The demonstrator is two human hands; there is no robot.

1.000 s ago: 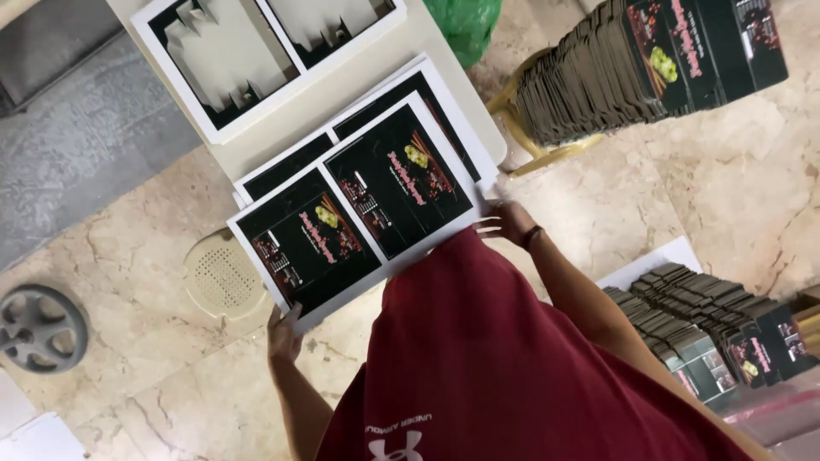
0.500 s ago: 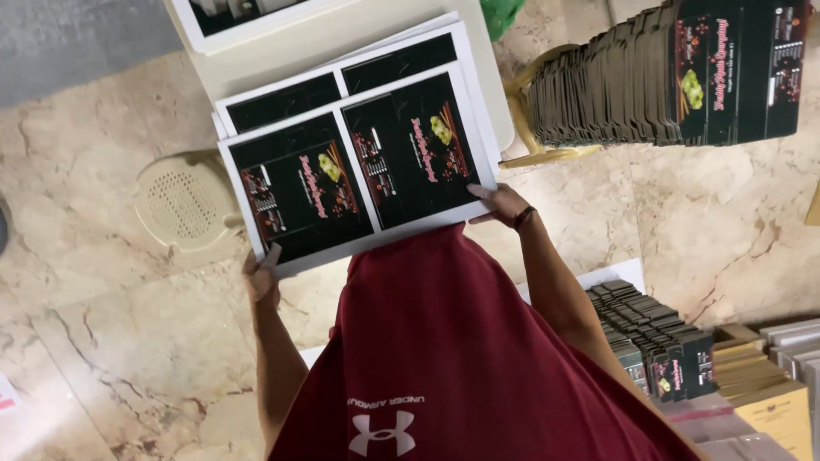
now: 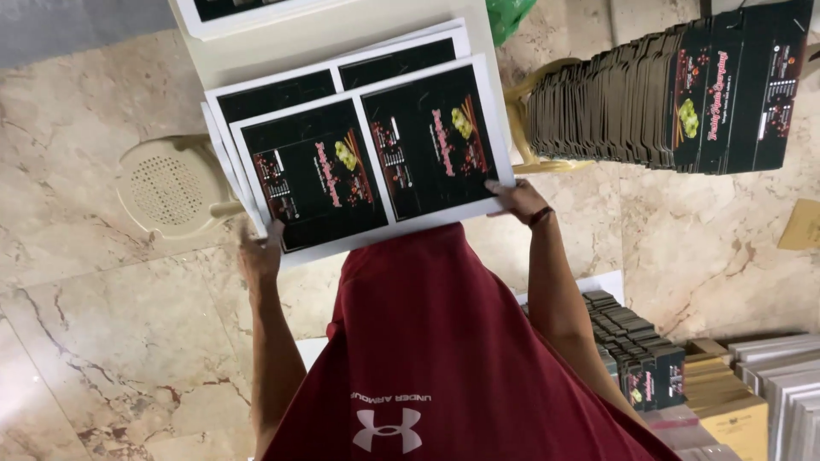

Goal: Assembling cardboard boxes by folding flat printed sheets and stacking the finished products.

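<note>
Both hands gripping top sheet (image 3: 371, 162): left hand (image 3: 259, 254) pinching its near-left corner, fingers closed round edge; right hand (image 3: 518, 201) clamping near-right corner, thumb on top, dark band on wrist. Sheet is black print w/ white border, 2 panels side by side, lying tilted on a stack of like sheets (image 3: 342, 72) on a white table (image 3: 325, 34). Near edge is sticking out past table toward person's red shirt (image 3: 444, 358). Beige plastic stool (image 3: 171, 188) is sitting just left of stack on marble floor (image 3: 94, 324). Row of folded black cartons (image 3: 675, 94) is standing well apart on right; more cartons (image 3: 641, 358) sitting near right arm, lower right.
</note>
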